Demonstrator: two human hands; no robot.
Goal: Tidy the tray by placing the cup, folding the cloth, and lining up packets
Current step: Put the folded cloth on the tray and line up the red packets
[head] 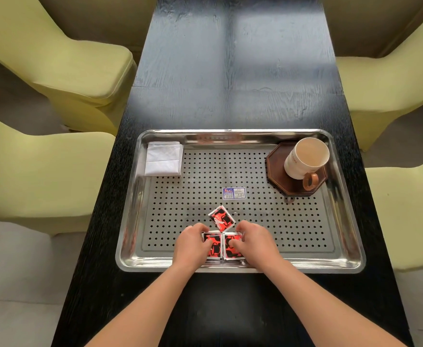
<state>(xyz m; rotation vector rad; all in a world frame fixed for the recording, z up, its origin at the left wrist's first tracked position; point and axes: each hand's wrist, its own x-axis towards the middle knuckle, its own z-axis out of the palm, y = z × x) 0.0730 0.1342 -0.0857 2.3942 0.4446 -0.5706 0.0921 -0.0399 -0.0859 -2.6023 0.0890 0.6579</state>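
Note:
A perforated steel tray (pixel 305 236) lies on the black table. In its far right corner a cream cup (pixel 305 159) with a brown handle stands on a dark octagonal coaster (pixel 275 169). A folded white cloth (pixel 164 159) lies in the far left corner. At the tray's near edge two red-and-black packets lie side by side: my left hand (pixel 191 245) grips the left packet (pixel 214 247), and my right hand (pixel 254 242) grips the right packet (pixel 231 247). A third packet (pixel 221 217) lies tilted just beyond them, untouched.
A small blue-and-white sticker (pixel 234 193) is stuck to the middle of the tray. Yellow-green upholstered chairs (pixel 62 58) stand along both long sides of the narrow black table (pixel 230 71), which stretches away beyond the tray.

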